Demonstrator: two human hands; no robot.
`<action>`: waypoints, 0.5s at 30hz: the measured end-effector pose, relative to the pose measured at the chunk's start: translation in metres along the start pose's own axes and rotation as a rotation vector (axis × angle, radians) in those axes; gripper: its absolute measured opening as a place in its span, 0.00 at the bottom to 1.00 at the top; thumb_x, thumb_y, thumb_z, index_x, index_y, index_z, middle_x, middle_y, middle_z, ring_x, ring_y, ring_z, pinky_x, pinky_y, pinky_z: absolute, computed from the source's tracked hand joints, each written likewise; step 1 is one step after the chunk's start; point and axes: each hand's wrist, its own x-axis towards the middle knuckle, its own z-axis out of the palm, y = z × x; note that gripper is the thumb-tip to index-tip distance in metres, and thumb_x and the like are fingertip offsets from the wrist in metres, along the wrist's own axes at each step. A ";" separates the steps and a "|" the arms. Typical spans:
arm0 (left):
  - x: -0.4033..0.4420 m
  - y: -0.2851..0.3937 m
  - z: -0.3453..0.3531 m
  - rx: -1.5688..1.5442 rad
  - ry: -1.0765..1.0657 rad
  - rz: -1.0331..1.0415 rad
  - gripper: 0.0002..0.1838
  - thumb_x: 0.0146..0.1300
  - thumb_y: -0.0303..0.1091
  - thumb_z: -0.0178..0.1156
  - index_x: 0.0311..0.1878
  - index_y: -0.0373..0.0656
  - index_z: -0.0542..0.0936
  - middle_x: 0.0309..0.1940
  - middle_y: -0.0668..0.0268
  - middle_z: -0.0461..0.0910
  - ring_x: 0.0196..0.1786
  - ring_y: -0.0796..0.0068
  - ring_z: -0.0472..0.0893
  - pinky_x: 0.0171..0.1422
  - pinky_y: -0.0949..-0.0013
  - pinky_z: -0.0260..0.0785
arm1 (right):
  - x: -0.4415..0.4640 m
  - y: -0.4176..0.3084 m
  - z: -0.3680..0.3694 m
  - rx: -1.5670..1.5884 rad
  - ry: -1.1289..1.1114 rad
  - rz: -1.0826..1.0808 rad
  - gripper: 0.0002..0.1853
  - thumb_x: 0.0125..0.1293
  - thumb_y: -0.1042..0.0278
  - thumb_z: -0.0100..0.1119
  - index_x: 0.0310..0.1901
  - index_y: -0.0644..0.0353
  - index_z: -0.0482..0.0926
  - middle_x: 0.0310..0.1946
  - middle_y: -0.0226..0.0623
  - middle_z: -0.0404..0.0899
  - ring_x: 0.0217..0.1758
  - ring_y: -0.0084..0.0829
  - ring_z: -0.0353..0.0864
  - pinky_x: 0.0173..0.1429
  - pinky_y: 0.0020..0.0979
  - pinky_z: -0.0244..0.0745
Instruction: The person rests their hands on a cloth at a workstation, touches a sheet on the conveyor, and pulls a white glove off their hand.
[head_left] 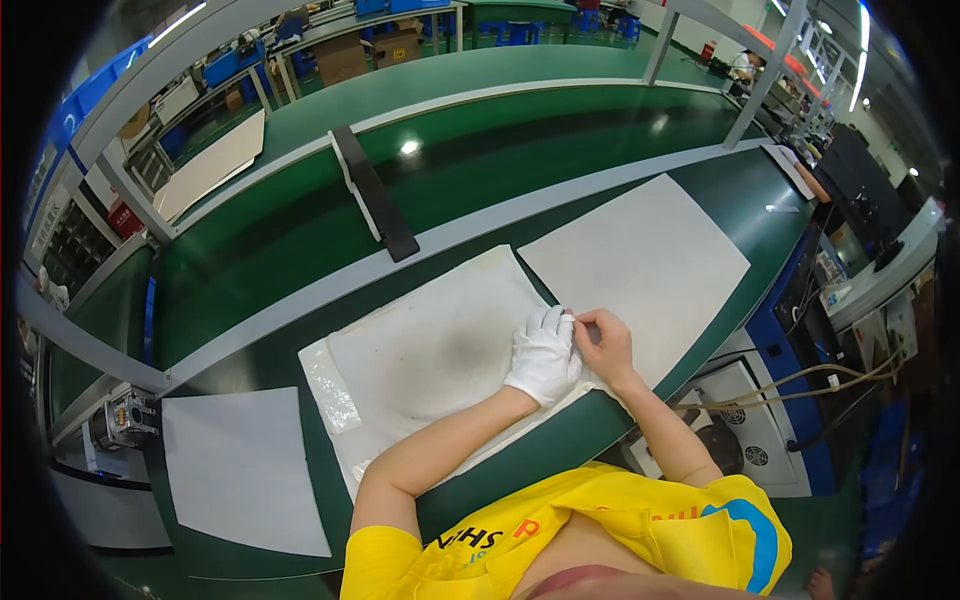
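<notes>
My left hand (545,355) wears a white glove and rests over the right part of a white padded sheet (430,335). Its fingers are stretched out, pointing away from me. Close against its fingertips, my bare right hand (605,345) is closed in a pinch on a bit of white that looks like the glove's fingertip. The padded sheet has a shiny clear strip along its left edge and a greyish smudge in the middle. Beyond my right hand lies a large flat whitish sheet (640,260), partly under the padded one.
Another white sheet (245,470) lies at the left of the green table. A metal rail borders a green conveyor belt (270,240), with a dark bar (375,195) across the rail. At right stand a blue-and-white machine (745,420) with cables and a dark monitor (860,185).
</notes>
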 end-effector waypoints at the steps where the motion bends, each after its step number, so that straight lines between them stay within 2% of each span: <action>1: 0.000 0.000 0.000 -0.003 0.004 0.004 0.26 0.51 0.39 0.58 0.54 0.38 0.71 0.53 0.55 0.70 0.54 0.53 0.70 0.56 0.52 0.62 | -0.001 0.001 0.000 -0.003 -0.007 0.015 0.04 0.53 0.74 0.62 0.30 0.62 0.77 0.26 0.38 0.79 0.26 0.34 0.79 0.30 0.29 0.74; 11: 0.000 0.001 -0.003 -0.019 -0.021 0.004 0.29 0.52 0.39 0.57 0.57 0.36 0.70 0.53 0.54 0.71 0.53 0.53 0.71 0.56 0.53 0.63 | -0.001 -0.004 -0.002 0.018 0.013 0.038 0.04 0.52 0.75 0.62 0.27 0.62 0.76 0.22 0.36 0.77 0.22 0.31 0.79 0.27 0.28 0.75; 15: -0.001 0.001 0.000 -0.020 -0.011 -0.003 0.29 0.53 0.39 0.57 0.58 0.36 0.69 0.53 0.54 0.71 0.53 0.52 0.71 0.55 0.53 0.63 | -0.001 -0.003 -0.004 0.029 0.005 -0.065 0.04 0.51 0.76 0.62 0.27 0.62 0.76 0.22 0.36 0.77 0.22 0.31 0.79 0.27 0.28 0.75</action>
